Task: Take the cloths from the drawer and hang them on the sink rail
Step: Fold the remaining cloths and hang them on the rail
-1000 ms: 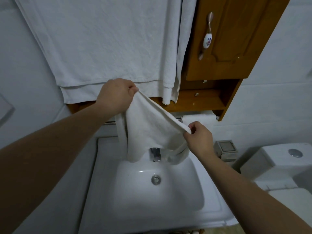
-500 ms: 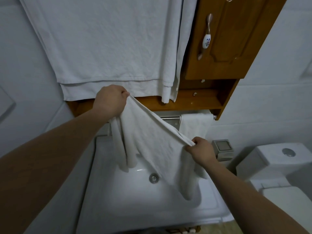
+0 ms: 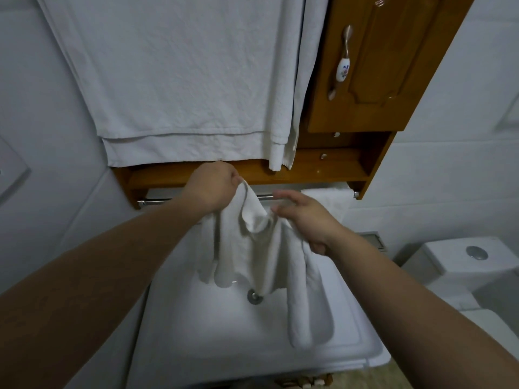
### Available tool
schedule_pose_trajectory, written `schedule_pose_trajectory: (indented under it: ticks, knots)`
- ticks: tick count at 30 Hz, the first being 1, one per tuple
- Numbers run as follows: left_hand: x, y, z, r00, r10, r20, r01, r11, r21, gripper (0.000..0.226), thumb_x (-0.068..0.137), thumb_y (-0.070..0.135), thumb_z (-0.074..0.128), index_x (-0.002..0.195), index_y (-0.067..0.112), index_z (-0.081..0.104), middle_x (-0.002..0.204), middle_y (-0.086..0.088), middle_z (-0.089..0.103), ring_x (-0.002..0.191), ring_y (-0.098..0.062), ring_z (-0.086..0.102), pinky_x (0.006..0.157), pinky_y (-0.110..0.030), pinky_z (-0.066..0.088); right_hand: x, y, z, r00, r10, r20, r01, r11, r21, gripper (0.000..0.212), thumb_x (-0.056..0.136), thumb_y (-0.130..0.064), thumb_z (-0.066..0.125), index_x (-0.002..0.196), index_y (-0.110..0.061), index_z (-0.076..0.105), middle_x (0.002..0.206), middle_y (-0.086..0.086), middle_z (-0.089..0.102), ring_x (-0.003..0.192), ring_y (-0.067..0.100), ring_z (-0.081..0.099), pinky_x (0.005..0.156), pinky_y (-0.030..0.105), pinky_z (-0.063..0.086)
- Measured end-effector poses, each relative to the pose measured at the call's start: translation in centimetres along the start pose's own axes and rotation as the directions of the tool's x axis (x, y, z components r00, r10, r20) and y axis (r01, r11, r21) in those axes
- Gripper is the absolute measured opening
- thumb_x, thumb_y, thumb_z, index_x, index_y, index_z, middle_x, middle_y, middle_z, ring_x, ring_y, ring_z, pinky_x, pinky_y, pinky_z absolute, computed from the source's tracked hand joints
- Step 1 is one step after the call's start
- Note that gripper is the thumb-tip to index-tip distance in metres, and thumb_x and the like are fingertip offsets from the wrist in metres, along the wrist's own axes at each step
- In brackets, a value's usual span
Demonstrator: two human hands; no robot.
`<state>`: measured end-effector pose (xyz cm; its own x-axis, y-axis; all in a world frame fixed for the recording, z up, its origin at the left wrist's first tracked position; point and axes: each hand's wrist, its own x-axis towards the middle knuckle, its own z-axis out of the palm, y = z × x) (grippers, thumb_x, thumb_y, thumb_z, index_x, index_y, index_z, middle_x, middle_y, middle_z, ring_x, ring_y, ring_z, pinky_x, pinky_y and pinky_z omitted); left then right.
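Cloth (image 3: 254,248), white and limp, hung in folds above the sink (image 3: 213,332), gathered at its top between two hands. One upper corner was pinched in the curled fingers of the left hand (image 3: 212,189), held up just in front of the metal rail (image 3: 157,202). To the right of that grip, the right hand (image 3: 304,217) held the cloth's other gathered edge beneath its palm, forefingers stretched toward the rail while the lower fingers curled round the fabric. Below both grips the cloth's ends drooped over the basin, near the drain (image 3: 254,296). Farther right on the rail hung a second cloth (image 3: 332,200). Above the hands, large towels (image 3: 182,80) draped beside a wooden cabinet (image 3: 373,66).
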<state>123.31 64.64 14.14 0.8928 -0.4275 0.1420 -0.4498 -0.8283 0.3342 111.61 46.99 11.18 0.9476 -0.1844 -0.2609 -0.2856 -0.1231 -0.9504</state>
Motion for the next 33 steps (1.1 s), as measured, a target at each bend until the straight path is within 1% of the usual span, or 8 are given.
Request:
schedule_pose_trajectory:
  ticks: [3,6,8,13,17,21,29,33]
  knots:
    - [-0.7,1.6,0.1,0.995,0.1,0.02,-0.098,0.993,-0.072,0.025,0.097,0.037,0.052,0.097,0.024,0.072,0.09,0.004,0.07,0.086,-0.016,0.063,0.076,-0.034,0.05,1.0,-1.7,0.8,0.996,-0.083,0.007,0.084,0.991,-0.104,0.051,0.086,-0.03,0.073,0.134,-0.035,0.057,0.126,-0.005,0.061,0.096,0.011,0.066,0.081,0.032,0.057]
    - [-1.5,3.1,0.2,0.977,0.208,-0.037,-0.21,0.974,-0.085,0.023,0.096,0.039,0.053,0.092,0.025,0.071,0.081,0.008,0.065,0.079,-0.012,0.06,0.068,-0.028,0.042,1.6,-2.9,1.7,0.981,-0.184,0.053,0.19,0.967,-0.17,0.028,0.086,-0.014,0.069,0.112,-0.022,0.072,0.11,0.005,0.072,0.097,0.021,0.067,0.082,0.035,0.053]
    - [-1.7,3.3,0.0,0.976,0.214,-0.031,-0.216,0.967,-0.133,0.025,0.096,0.041,0.053,0.087,0.027,0.07,0.077,0.01,0.064,0.075,-0.01,0.058,0.063,-0.025,0.038,1.7,-3.4,2.1,0.976,-0.212,0.05,0.218,0.947,-0.237,0.012,0.087,-0.013,0.065,0.087,-0.018,0.076,0.089,0.013,0.073,0.088,0.03,0.069,0.078,0.044,0.053]
    - [-1.9,2.6,0.2,0.99,0.13,0.054,-0.098,0.909,-0.404,0.022,0.09,0.049,0.06,0.083,0.03,0.07,0.083,0.011,0.067,0.082,-0.004,0.059,0.066,-0.024,0.038,2.0,-4.0,1.7,0.965,-0.262,-0.001,0.224,0.827,-0.516,0.03,0.092,-0.024,0.062,0.074,-0.001,0.066,0.054,0.0,0.045,0.05,0.013,0.038,0.052,0.03,0.03]
    - [-2.2,2.2,0.6,0.998,0.012,0.065,0.029,0.809,-0.588,0.022,0.083,0.045,0.072,0.076,0.024,0.069,0.066,0.01,0.059,0.064,-0.006,0.051,0.057,-0.022,0.035,1.7,-4.7,0.7,0.957,-0.288,-0.045,0.21,0.787,-0.58,0.021,0.093,-0.03,0.064,0.084,-0.015,0.075,0.065,0.001,0.061,0.06,0.015,0.053,0.054,0.029,0.037]
    - [-2.3,0.4,1.3,0.964,-0.048,0.263,0.212,0.734,-0.645,0.01,0.081,0.032,0.078,0.078,0.022,0.076,0.086,0.002,0.073,0.089,-0.018,0.067,0.075,-0.032,0.054,1.4,-5.8,-1.5,0.945,-0.302,-0.129,0.203,0.844,-0.496,0.018,0.094,-0.027,0.063,0.084,-0.019,0.075,0.07,-0.001,0.063,0.061,0.012,0.054,0.054,0.027,0.039]
    - [-3.1,2.4,3.2,0.955,0.11,0.275,-0.002,0.93,-0.366,0.015,0.088,0.022,0.064,0.077,0.029,0.055,0.083,0.005,0.058,0.077,-0.015,0.056,0.058,-0.023,0.038,1.0,-6.5,-2.3,0.947,-0.271,-0.171,0.149,0.845,-0.513,0.021,0.094,-0.026,0.062,0.087,-0.013,0.076,0.092,0.016,0.07,0.085,0.031,0.063,0.077,0.049,0.055]
    - [-2.5,1.6,3.9,0.965,-0.024,0.262,0.138,0.894,-0.426,0.005,0.083,0.022,0.058,0.083,0.016,0.057,0.087,-0.005,0.061,0.079,-0.021,0.057,0.062,-0.032,0.042,0.6,-7.2,-3.2,0.944,-0.229,-0.24,0.115,0.905,-0.409,0.024,0.094,-0.027,0.063,0.088,-0.007,0.076,0.097,0.023,0.069,0.093,0.039,0.063,0.086,0.053,0.053]
